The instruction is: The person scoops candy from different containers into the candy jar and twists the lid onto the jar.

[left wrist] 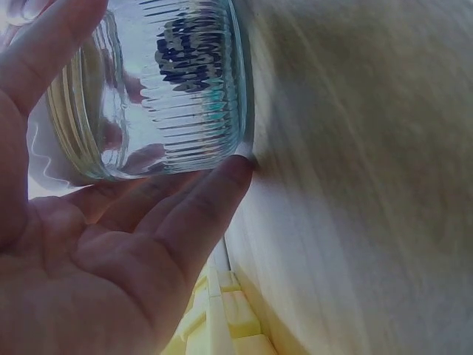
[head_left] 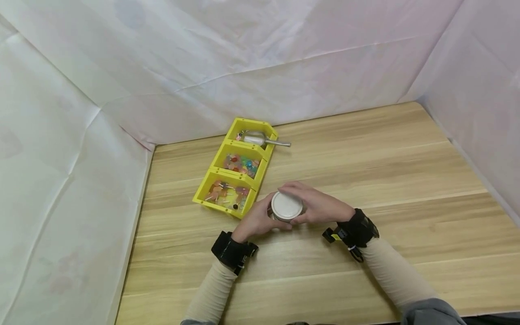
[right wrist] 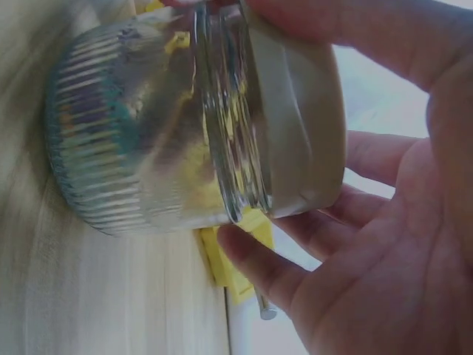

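Seemingly early on, the yellow tray (head_left: 203,193) of sweets sat untouched at left; beside it the left hand (head_left: 255,221) cupped the ribbed glass jar (left wrist: 170,89) upright on the tabletop (head_left: 406,180), while the right hand's (head_left: 321,205) fingers (right wrist: 259,262) curled round its lid (head_left: 286,206), not yet off.

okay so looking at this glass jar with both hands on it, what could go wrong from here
The left hand grips the ribbed glass jar only low on its side, so the jar might slip or tip on the wooden table. The right hand curls round the metal lid; a sudden turn could knock the yellow tray of sweets close beside it.
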The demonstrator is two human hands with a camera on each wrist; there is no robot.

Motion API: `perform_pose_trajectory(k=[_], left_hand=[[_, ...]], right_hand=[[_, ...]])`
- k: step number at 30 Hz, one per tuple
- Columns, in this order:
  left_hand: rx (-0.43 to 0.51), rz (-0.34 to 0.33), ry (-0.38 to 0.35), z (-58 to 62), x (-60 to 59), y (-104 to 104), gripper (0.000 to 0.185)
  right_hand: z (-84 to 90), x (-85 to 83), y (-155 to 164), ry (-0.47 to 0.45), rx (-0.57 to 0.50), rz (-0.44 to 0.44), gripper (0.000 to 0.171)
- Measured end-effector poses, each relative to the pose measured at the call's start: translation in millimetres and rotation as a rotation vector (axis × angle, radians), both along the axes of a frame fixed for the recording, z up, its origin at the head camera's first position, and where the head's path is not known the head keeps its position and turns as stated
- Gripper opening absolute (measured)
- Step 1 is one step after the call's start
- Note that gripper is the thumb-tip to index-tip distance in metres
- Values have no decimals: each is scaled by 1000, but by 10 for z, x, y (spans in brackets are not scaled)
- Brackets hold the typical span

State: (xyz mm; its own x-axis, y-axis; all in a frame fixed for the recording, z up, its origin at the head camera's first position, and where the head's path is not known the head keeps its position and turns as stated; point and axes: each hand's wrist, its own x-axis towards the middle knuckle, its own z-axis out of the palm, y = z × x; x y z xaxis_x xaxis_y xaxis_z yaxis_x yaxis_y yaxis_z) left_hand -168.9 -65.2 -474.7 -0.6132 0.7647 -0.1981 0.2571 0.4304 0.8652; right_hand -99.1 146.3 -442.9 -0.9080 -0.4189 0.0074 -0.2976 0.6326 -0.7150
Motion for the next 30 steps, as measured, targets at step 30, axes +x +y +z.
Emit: perform_pose_trajectory(k=[30], left_hand=[[5, -12, -25, -12, -17, -4, 99]], right_hand=[[-29, -2, -49, 8, -36, -13, 93]])
